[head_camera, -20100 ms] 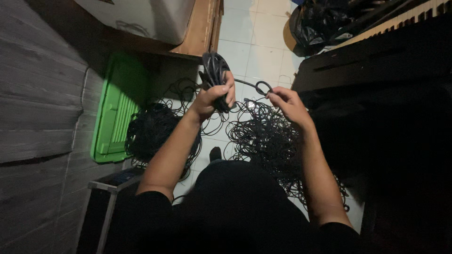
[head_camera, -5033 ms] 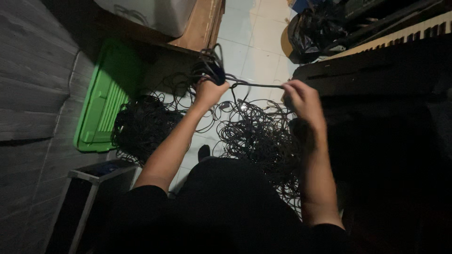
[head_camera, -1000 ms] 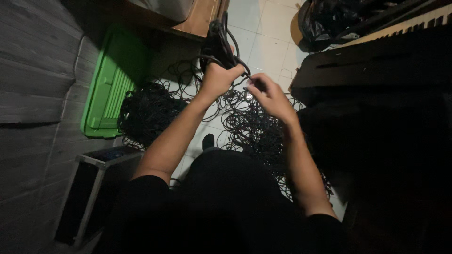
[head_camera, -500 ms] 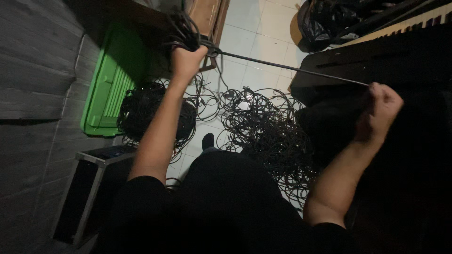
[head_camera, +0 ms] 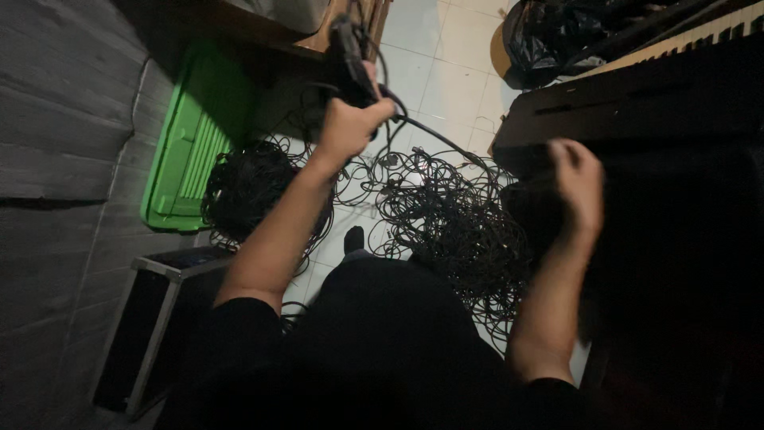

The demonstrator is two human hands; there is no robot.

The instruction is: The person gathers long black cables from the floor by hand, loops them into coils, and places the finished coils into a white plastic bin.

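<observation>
Lying left of the tangled cable heap (head_camera: pixel 446 215), a green ribbed plastic bin (head_camera: pixel 191 151) rested on its side against grey planks, its inside hidden. Below it stood a dark metal-edged case (head_camera: pixel 151 318), contents unseen. A second, denser black cable mound (head_camera: pixel 255 187) sat just left of the heap. Above the heap, the left hand (head_camera: pixel 350 123) was clenched around a coiled cable bundle (head_camera: pixel 354 64), one strand (head_camera: pixel 430 135) running off toward the right. Right of the heap, the right hand (head_camera: pixel 577 187) was curled into a fist, blurred; whether it gripped that strand could not be told. A keyboard's (head_camera: pixel 637 103) dark body was cut off at the right.
</observation>
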